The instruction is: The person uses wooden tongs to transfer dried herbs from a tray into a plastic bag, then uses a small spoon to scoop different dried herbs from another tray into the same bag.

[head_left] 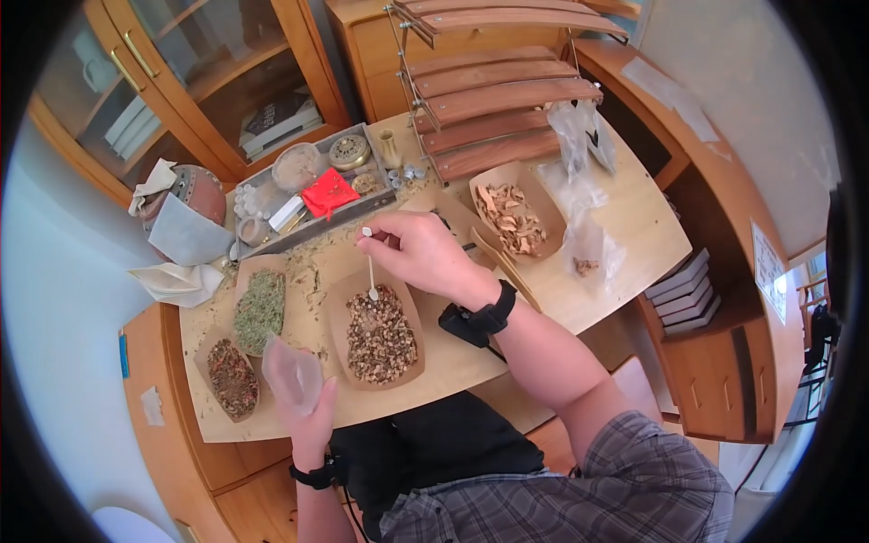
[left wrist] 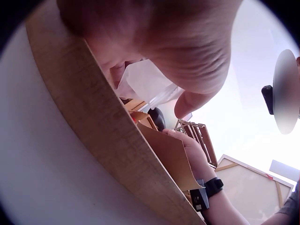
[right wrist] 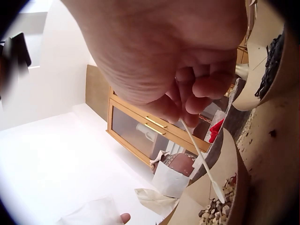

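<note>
My right hand [head_left: 424, 253] pinches the upper end of a thin, long-handled white spoon [head_left: 370, 274]. Its small bowl reaches down to the chopped dried herb pieces [head_left: 380, 342] at the far end of a brown paper tray [head_left: 339, 303]. In the right wrist view the spoon bowl [right wrist: 218, 192] overlaps those pieces. Near the table's front edge, my left hand [head_left: 312, 423] holds a translucent pouch [head_left: 294, 373] between thumb and fingers, left of that tray. Part of the pouch [left wrist: 147, 82] shows beneath the hand in the left wrist view.
Left of the pouch stand paper trays of green dried herb [head_left: 260, 309] and dark reddish mix [head_left: 233, 376]. Wood shavings fill another tray [head_left: 516, 219] at right. Behind are a grey tray [head_left: 317, 224] of small tools, a slatted wooden rack [head_left: 507, 90] and plastic bags [head_left: 579, 172].
</note>
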